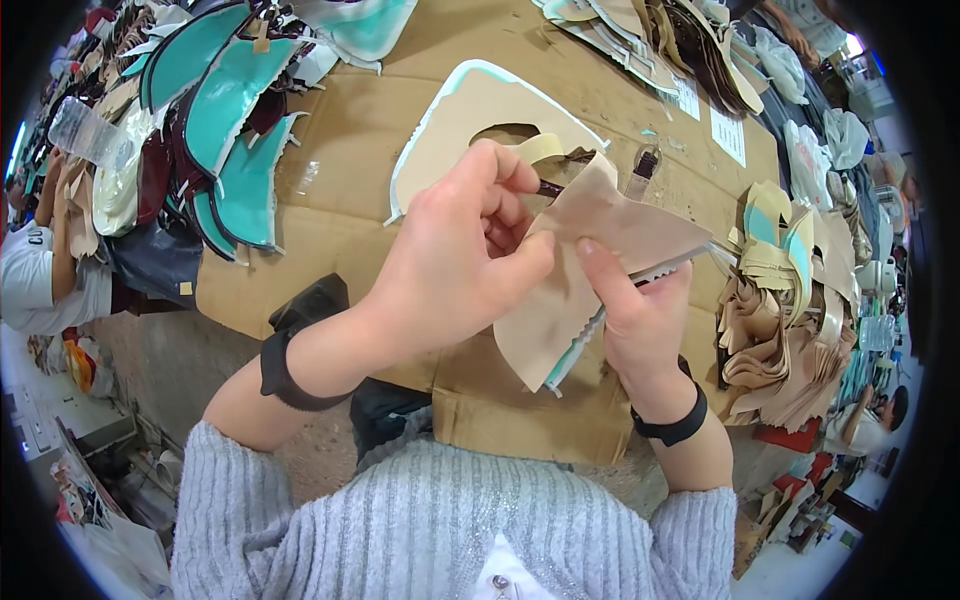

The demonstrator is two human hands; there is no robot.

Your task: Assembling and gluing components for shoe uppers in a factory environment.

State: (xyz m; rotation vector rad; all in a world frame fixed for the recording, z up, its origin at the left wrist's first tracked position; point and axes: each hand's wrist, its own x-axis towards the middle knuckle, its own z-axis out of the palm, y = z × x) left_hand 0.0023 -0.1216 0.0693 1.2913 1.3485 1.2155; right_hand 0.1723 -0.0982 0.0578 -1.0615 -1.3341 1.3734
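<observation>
A beige shoe-upper piece (600,225), with a jagged seam and white and turquoise lining along one edge, is held above the table. My right hand (645,320) grips it with the thumb on top and the fingers underneath. My left hand (455,245) is closed at its left side, the thumb against the beige surface and the other fingers curled. By the left fingertips a short dark brown strip (549,188) shows; how it is attached is hidden. Behind the hands lies another beige piece (440,150) with a white and turquoise edge, a dark opening and a pale yellow band (540,148).
Brown cardboard (330,200) covers the table. Turquoise-lined dark pieces (235,100) are heaped at left. Beige pieces (780,320) are stacked at right, with another pile (660,40) at the far right. A small clear item with a dark end (645,172) lies beyond my right hand. Another person (55,265) is at left.
</observation>
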